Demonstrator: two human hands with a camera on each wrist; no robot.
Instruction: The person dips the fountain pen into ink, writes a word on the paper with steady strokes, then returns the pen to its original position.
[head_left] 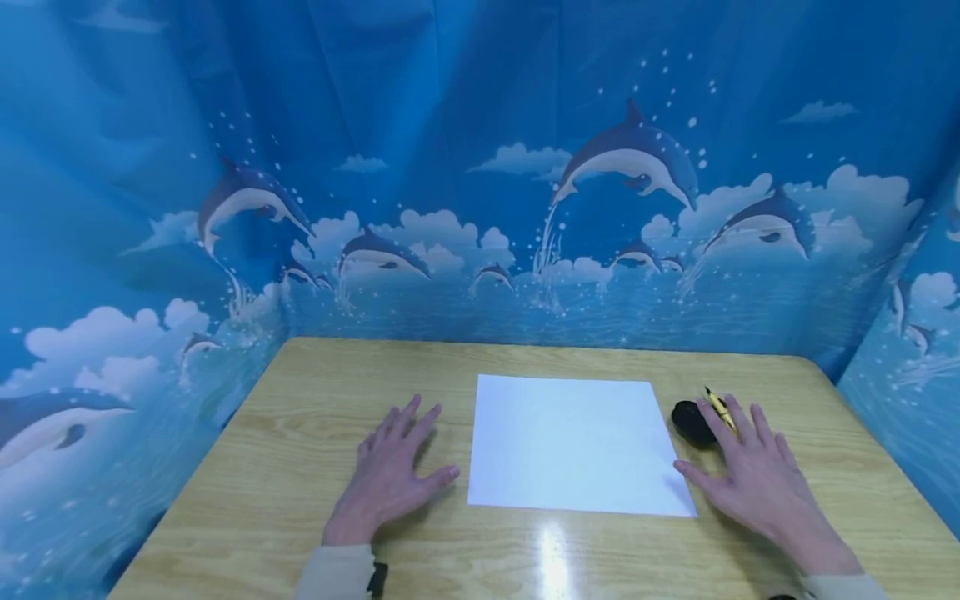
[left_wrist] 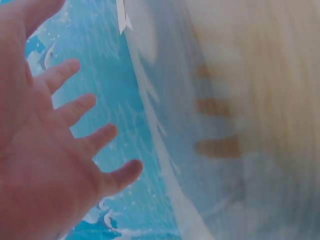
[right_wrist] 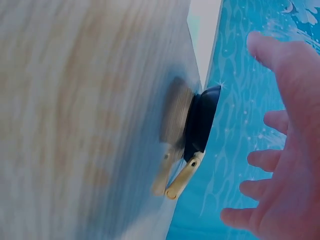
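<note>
A blank white sheet of paper (head_left: 570,442) lies flat on the table between the two hands. My left hand (head_left: 390,475) is held over the table left of the paper, fingers spread and holding nothing. In the left wrist view its palm (left_wrist: 45,160) faces the tabletop, with a gap below. My right hand (head_left: 761,479) is spread likewise, its thumb over the paper's right edge in the head view. Just beyond its fingers lies a rounded black object (right_wrist: 202,120), beside a slim gold-coloured tool (right_wrist: 184,177) with a dark pointed tip, partly hidden by the fingers in the head view.
The wood-grain table (head_left: 360,367) has a glossy surface that shows reflections. A blue curtain (head_left: 480,167) printed with dolphins and clouds hangs behind it and along both sides.
</note>
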